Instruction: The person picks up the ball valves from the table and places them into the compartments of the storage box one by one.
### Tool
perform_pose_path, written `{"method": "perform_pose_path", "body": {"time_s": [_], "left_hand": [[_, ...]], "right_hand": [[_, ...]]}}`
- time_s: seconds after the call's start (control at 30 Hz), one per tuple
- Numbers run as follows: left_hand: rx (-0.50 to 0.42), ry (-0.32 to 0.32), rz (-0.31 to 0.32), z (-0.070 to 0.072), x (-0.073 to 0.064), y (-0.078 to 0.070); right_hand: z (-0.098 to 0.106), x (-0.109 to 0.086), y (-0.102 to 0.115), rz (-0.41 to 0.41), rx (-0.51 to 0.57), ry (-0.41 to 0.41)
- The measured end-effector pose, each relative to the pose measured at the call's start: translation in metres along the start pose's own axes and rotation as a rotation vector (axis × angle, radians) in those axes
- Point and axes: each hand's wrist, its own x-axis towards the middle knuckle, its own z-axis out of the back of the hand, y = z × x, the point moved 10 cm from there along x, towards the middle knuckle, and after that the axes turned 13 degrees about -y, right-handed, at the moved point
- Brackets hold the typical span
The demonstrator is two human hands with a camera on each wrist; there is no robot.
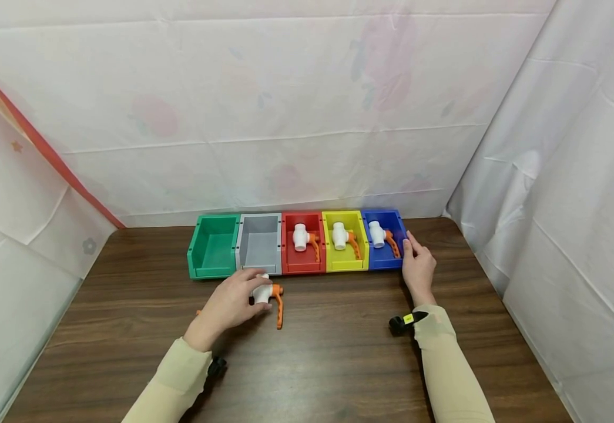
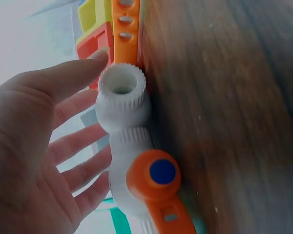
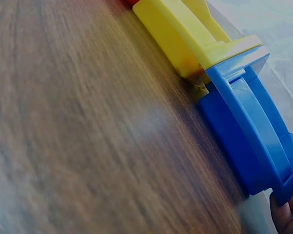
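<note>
Valve of white plastic with an orange lever [image 1: 262,293] is just in front of the grey rectangular plastic bin [image 1: 260,247], with the left hand [image 1: 231,301] curled round its body; whether it touches the desk [image 1: 338,352] is unclear. A second white-and-orange valve [image 2: 150,181] lies front-left of that bin, mostly hidden in the head view. The step in hand looks like grasping; the next move probably calls for a firm pinch and a lift above the grey bin's front lip. Rightward of that bin run red [image 1: 304,268], yellow [image 1: 346,265] and blue [image 1: 386,264] plastic bins, each bearing a similar valve [image 1: 340,236]; the right hand [image 1: 419,269] pinches the blue one's outer edge. Adjoining the grey bin's left is a green plastic bin [image 1: 212,272].
</note>
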Motion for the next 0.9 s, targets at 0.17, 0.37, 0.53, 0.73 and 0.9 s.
{"method": "perform_pose_path", "body": {"time_s": [0.17, 0.37, 0.53, 0.73, 0.9], "left_hand": [[0.025, 0.034, 0.004, -0.005, 0.002, -0.005], [0.094, 0.074, -0.044, -0.013, 0.006, -0.011], [0.113, 0.099, -0.054, -0.017, 0.008, -0.014], [0.115, 0.122, -0.027, -0.020, 0.011, -0.015], [0.109, 0.137, -0.009, -0.023, 0.012, -0.016]], "right_hand": [[0.000, 0.000, -0.001, -0.006, -0.006, 0.007], [0.000, 0.001, 0.000, -0.005, -0.004, 0.006], [0.000, 0.001, 0.000, 0.005, 0.001, 0.005], [0.000, 0.001, 0.000, 0.007, 0.009, 0.006], [0.000, 0.001, 0.000, 0.009, 0.007, 0.010]]}}
